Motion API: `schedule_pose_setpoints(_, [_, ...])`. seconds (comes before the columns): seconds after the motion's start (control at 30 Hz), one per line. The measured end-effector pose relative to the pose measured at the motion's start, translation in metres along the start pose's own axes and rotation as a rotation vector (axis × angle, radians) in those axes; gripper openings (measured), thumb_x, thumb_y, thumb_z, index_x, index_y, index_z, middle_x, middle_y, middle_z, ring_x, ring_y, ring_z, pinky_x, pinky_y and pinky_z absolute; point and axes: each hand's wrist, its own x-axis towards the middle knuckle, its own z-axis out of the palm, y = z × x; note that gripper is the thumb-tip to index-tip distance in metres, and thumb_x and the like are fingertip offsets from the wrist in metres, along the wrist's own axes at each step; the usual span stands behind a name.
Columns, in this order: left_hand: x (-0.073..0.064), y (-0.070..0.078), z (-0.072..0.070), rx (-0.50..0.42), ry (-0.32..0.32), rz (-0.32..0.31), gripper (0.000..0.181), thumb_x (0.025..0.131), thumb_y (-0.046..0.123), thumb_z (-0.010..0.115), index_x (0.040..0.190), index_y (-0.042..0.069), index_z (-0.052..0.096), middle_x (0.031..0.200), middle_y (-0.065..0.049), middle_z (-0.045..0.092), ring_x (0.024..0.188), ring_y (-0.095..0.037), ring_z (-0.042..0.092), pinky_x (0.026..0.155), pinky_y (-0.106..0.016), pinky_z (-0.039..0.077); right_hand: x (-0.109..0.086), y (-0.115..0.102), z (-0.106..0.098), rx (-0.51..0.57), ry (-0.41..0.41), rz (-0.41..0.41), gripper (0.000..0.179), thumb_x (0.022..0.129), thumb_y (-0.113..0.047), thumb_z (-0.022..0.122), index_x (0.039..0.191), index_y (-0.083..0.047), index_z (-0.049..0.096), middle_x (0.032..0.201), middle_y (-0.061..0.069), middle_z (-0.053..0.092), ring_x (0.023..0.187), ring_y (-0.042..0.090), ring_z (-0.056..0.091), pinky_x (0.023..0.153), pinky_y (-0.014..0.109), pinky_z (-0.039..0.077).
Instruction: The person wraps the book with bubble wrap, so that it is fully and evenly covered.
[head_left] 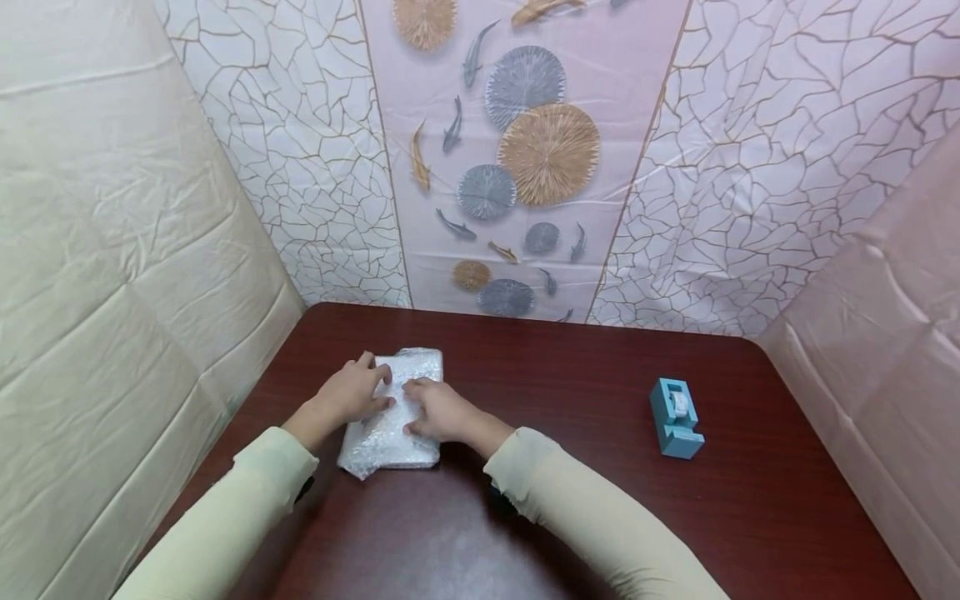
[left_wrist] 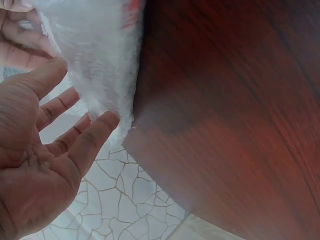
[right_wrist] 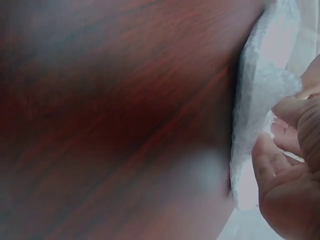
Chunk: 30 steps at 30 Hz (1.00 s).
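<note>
A flat package in clear bubble wrap [head_left: 401, 433] lies on the left part of the dark red table. My left hand [head_left: 351, 393] reaches over its left side, the fingers spread and loosely bent, with fingertips at the wrap. From the right, my right hand [head_left: 444, 412] touches the upper face with thumb and fingertips. The left wrist view shows the left hand [left_wrist: 47, 145] relaxed beside the wrap [left_wrist: 100, 65], where a bit of red shows near the top. In the right wrist view, the right hand [right_wrist: 292, 170] is at a raised flap of the wrap [right_wrist: 262, 92]. What is inside cannot be made out.
A blue tape dispenser [head_left: 677, 421] with a roll of clear tape stands on the right side of the table [head_left: 555, 483]. Patterned cloth [head_left: 495, 167] hangs behind the far edge, and pale quilted panels [head_left: 112, 317] flank both sides.
</note>
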Motion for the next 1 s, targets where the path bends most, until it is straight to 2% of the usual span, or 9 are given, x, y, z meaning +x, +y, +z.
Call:
schedule_pose_setpoints(0.1, [0.012, -0.019, 0.024, 0.035, 0.038, -0.001, 0.035, 0.099, 0.040, 0.082, 0.120, 0.014, 0.072, 0.129, -0.022, 0.060, 0.104, -0.043, 0.063, 0.079, -0.059, 0.060, -0.001, -0.009, -0.008, -0.056, -0.035, -0.024, 0.072, 0.102, -0.027, 0.081, 0.160, 0.004, 0.053, 0.164, 0.021, 0.056, 0.151, 0.033, 0.057, 0.126, 0.039, 0.047])
schedule_pose_setpoints(0.23, [0.019, -0.029, 0.038, 0.067, 0.063, 0.004, 0.037, 0.098, 0.044, 0.082, 0.121, 0.016, 0.074, 0.142, -0.032, 0.062, 0.113, -0.050, 0.063, 0.085, -0.068, 0.059, 0.004, -0.007, -0.007, -0.156, -0.054, -0.058, 0.072, 0.103, -0.034, 0.079, 0.161, 0.000, 0.053, 0.164, 0.015, 0.055, 0.151, 0.029, 0.055, 0.123, 0.042, 0.050])
schedule_pose_setpoints(0.33, [0.007, -0.012, 0.020, 0.064, 0.060, -0.003, 0.036, 0.096, 0.040, 0.084, 0.121, 0.014, 0.078, 0.136, -0.030, 0.067, 0.117, -0.050, 0.059, 0.092, -0.067, 0.055, 0.007, -0.007, -0.009, -0.229, -0.078, -0.025, 0.072, 0.103, -0.042, 0.077, 0.163, -0.010, 0.055, 0.165, 0.008, 0.054, 0.151, 0.026, 0.052, 0.117, 0.051, 0.053])
schedule_pose_setpoints(0.47, [-0.005, 0.009, 0.001, 0.126, 0.079, -0.003, 0.033, 0.094, 0.036, 0.087, 0.118, 0.014, 0.083, 0.116, -0.018, 0.075, 0.115, -0.044, 0.056, 0.088, -0.057, 0.049, 0.009, -0.011, -0.013, -0.270, -0.107, 0.037, 0.073, 0.099, -0.048, 0.078, 0.164, -0.021, 0.055, 0.170, -0.001, 0.050, 0.152, 0.022, 0.050, 0.107, 0.055, 0.053])
schedule_pose_setpoints(0.6, [-0.005, 0.012, -0.001, 0.174, 0.111, 0.057, 0.030, 0.094, 0.032, 0.087, 0.113, 0.010, 0.085, 0.109, -0.018, 0.079, 0.108, -0.043, 0.068, 0.089, -0.057, 0.056, 0.009, -0.011, -0.015, -0.284, -0.120, 0.063, 0.076, 0.098, -0.051, 0.078, 0.166, -0.026, 0.053, 0.179, -0.006, 0.039, 0.161, 0.021, 0.041, 0.107, 0.062, 0.051])
schedule_pose_setpoints(0.67, [-0.001, 0.004, 0.008, 0.175, 0.131, 0.095, 0.029, 0.095, 0.032, 0.086, 0.112, 0.009, 0.084, 0.107, -0.016, 0.081, 0.102, -0.041, 0.073, 0.088, -0.058, 0.061, 0.009, -0.011, -0.014, -0.281, -0.134, 0.076, 0.078, 0.098, -0.052, 0.077, 0.167, -0.028, 0.050, 0.182, -0.008, 0.033, 0.167, 0.021, 0.034, 0.111, 0.067, 0.049])
schedule_pose_setpoints(0.83, [-0.004, 0.007, 0.008, 0.141, 0.123, 0.120, 0.027, 0.097, 0.028, 0.084, 0.111, 0.004, 0.083, 0.106, -0.015, 0.083, 0.101, -0.038, 0.078, 0.089, -0.055, 0.064, 0.011, -0.007, -0.012, -0.251, -0.174, 0.109, 0.082, 0.098, -0.052, 0.075, 0.171, -0.032, 0.043, 0.186, -0.014, 0.021, 0.174, 0.021, 0.018, 0.123, 0.081, 0.032])
schedule_pose_setpoints(0.87, [-0.008, 0.015, 0.000, 0.137, 0.111, 0.111, 0.026, 0.097, 0.025, 0.084, 0.110, 0.002, 0.082, 0.105, -0.017, 0.082, 0.101, -0.039, 0.078, 0.089, -0.054, 0.064, 0.012, -0.006, -0.012, -0.245, -0.180, 0.113, 0.084, 0.098, -0.052, 0.075, 0.172, -0.033, 0.041, 0.186, -0.014, 0.019, 0.174, 0.021, 0.015, 0.124, 0.083, 0.028])
schedule_pose_setpoints(1.0, [-0.012, 0.020, -0.003, 0.182, 0.123, 0.117, 0.023, 0.098, 0.024, 0.084, 0.110, 0.004, 0.082, 0.099, -0.016, 0.082, 0.096, -0.038, 0.078, 0.085, -0.053, 0.065, 0.015, -0.003, -0.011, -0.216, -0.197, 0.126, 0.091, 0.098, -0.052, 0.074, 0.176, -0.035, 0.030, 0.187, -0.015, 0.015, 0.175, 0.020, 0.009, 0.126, 0.086, 0.020])
